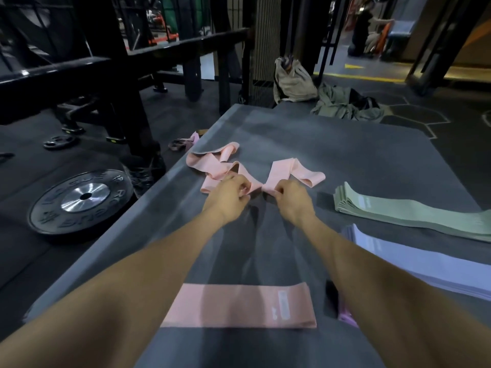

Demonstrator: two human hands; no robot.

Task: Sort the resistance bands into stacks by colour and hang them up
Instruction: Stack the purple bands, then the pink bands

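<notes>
a twisted pink band (276,173) is pinched at its near fold by both hands, the left hand (228,196) with fingers curled round the part running off to the left, the right hand (291,199) with finger and thumb pressed together on the part running up and off to the right. the band lies on the grey mat (332,150), just beyond the knuckles, its long axis roughly left to right across the view, with kinks between the two grips. the loose pink heap (212,163) is touching it on the left side, nearest the left hand, and may be dragged along if the band is lifted before it is pulled free. the flat pink band (239,305) is laid close to the body, between the forearms, its length also left to right, so the held band would have to be drawn back toward the body and straightened to match. the green stack (398,211) and the lilac stack (398,257) are kept to the right, apart from the pink ones; the right forearm passes just beside the lilac one. a weight plate (82,200) rests on the floor to the left, off the mat
</notes>
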